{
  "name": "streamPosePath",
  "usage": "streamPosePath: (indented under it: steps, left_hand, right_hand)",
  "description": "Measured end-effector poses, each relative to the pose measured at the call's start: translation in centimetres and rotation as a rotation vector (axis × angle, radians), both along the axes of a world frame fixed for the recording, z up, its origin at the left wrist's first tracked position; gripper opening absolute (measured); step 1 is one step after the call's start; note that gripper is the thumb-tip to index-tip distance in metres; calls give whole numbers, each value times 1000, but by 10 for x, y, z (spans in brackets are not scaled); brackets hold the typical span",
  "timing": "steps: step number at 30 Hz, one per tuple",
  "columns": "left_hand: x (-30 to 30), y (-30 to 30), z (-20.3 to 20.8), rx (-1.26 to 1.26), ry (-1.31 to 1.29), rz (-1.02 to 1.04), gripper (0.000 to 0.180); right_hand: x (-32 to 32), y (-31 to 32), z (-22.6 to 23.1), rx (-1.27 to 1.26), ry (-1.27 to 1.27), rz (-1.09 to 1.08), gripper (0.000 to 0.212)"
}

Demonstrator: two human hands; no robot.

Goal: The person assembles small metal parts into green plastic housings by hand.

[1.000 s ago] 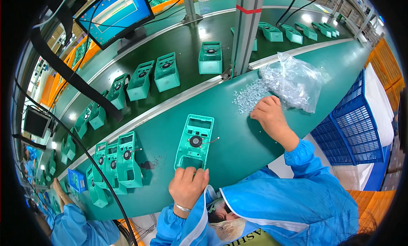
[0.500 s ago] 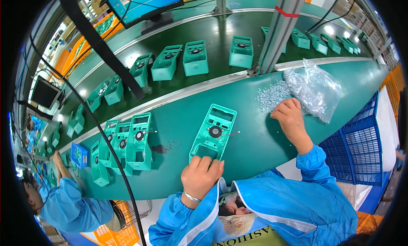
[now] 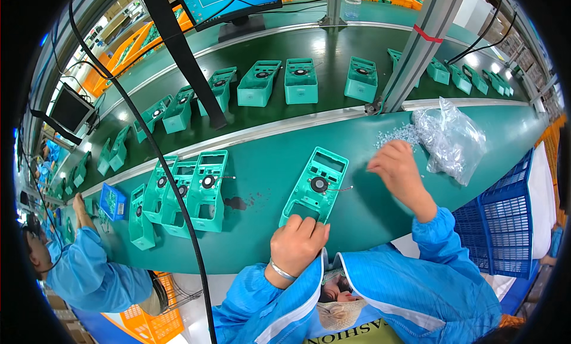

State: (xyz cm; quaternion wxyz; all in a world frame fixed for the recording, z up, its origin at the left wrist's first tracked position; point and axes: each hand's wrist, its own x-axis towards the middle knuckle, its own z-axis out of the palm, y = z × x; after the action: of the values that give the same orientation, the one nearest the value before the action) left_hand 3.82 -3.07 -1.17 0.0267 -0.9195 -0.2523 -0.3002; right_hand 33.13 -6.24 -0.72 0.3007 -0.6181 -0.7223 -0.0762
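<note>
A green plastic housing (image 3: 302, 195) with a round black speaker (image 3: 319, 184) and a thin wire lies in front of me on the green bench. My left hand (image 3: 299, 244) is closed over its near end, fingers curled at the edge. To the right, my right hand (image 3: 397, 168) hovers between the housing and a pile of small clear plastic pieces (image 3: 397, 134). Its fingertips are pinched together; whatever they hold is too small to make out. Beside the pile rests a clear plastic bag (image 3: 449, 143) full of the same pieces.
Several similar housings (image 3: 208, 192) stand together at the left, near a small blue bin (image 3: 112, 201). Behind, more housings (image 3: 301, 82) line a dark green belt. A metal post (image 3: 419, 49) rises past the bag. A co-worker (image 3: 98, 269) sits at far left; blue crates (image 3: 496, 216) stand right.
My right hand has drawn back from the clear pieces, leftward toward the housing. My left hand keeps its hold at the near end. The whole view has shifted slightly.
</note>
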Motion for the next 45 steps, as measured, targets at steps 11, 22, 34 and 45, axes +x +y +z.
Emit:
streamPosePath:
  steps: [11,22,34,45]
  left_hand:
    - [4,1,-1,7,-53,-22,20]
    - [2,2,-2,-21,-35,-38,20]
    - [-1,6,0,-62,-32,-92,20]
    - [5,8,-2,-5,12,-80,22]
  right_hand:
    - [-72,75,-17,53,82,192,13]
    - [-77,77,-13,61,-20,210,12]
    - [-89,48,-9,-15,-84,137,15]
    - [41,-31,-20,24,-6,-318,12]
